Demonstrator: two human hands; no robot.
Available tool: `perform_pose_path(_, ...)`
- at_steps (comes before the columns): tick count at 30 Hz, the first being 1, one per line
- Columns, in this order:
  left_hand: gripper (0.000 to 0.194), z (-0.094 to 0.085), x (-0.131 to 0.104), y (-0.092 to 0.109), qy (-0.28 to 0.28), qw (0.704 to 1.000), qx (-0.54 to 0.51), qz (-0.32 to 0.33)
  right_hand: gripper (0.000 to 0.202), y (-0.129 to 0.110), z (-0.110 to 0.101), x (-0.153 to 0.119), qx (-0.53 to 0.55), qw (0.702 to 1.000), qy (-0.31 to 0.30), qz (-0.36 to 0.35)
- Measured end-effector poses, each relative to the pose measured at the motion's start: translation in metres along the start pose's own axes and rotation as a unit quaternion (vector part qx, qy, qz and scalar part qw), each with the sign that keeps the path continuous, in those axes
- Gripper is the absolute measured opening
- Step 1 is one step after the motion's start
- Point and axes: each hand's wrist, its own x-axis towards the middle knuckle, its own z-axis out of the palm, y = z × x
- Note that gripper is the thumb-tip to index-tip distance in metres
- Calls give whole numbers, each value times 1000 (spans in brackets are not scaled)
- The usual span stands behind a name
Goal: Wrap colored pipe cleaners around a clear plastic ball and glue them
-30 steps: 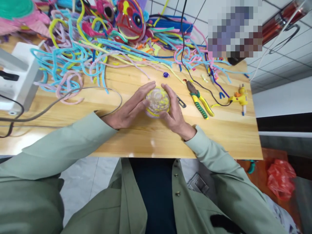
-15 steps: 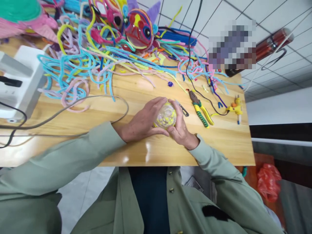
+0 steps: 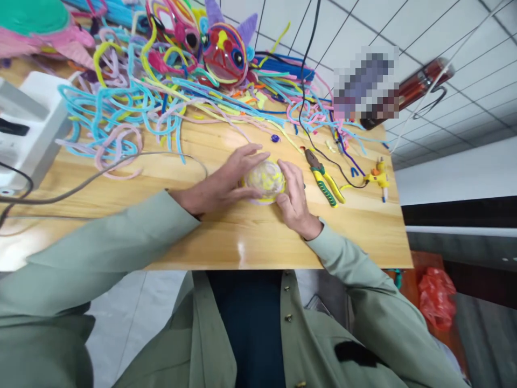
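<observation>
On the wooden table, a clear rounded ball (image 3: 264, 182) with yellow and whitish bits showing through lies between both my hands. My left hand (image 3: 220, 182) holds it from the left, the thumb along its near side and the fingers stretched at its far left. Curved around the right side is my right hand (image 3: 294, 198), fingertips at the top edge and thumb lower down. The ball is a little blurred, and what lies under it is hidden. To the right of my right hand lie pliers (image 3: 325, 178) with green and yellow handles.
Tangled pipe cleaners (image 3: 105, 116) spread along the back. Behind them stands a colourful fish-like figure (image 3: 224, 54). A yellow glue gun (image 3: 377, 175) lies near the right edge, a white power strip (image 3: 32, 129) at left. A red flask (image 3: 412, 89) stands at back right.
My hands have loosened around the ball: the left fingers have spread and shifted left, showing more of it. The black metal piece by my right hand is now mostly hidden. The view has shifted slightly.
</observation>
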Motion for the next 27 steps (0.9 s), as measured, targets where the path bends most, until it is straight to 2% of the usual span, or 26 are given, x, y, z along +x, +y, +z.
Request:
perform_pose_path(2, 70, -9, 0, 5, 13, 1000, 7, -15, 71, 2, 0, 0, 8, 999, 26, 31)
perform_pose_path(4, 63, -12, -1, 14, -6, 1000, -2, -14, 65, 3, 3, 3, 27, 997, 55, 47)
perform_pose_path(6, 72, -8, -1, 22, -6, 1000, -13, -27, 67, 4, 9, 9, 41, 996, 63, 41)
perform_pose_path(8, 100, 0, 1, 26, 10, 999, -16, -36, 79, 5, 14, 16, 50, 998, 41, 20)
perform_pose_path(10, 116, 7, 1, 26, 26, 998, -4, -49, 90, 5, 18, 23, 66, 998, 3, 0)
perform_pose_path(12, 117, 12, 1, 24, 39, 997, 0, -60, 101, 3, 18, 26, 88, 996, -25, -7)
perform_pose_path(16, 106, 12, -2, 23, 32, 997, -7, -70, 119, -2, 13, 26, 101, 993, -57, 12)
perform_pose_path(21, 100, 9, 0, 22, 21, 998, -18, -51, 109, -5, 10, 22, 70, 994, -71, 45)
perform_pose_path(24, 100, 8, 0, 19, 8, 999, -13, -42, 94, -6, 14, 17, 66, 997, -29, -3)
perform_pose_path(27, 100, 7, -4, 18, 34, 999, 17, -29, 84, -11, 14, 8, 48, 998, 25, -9)
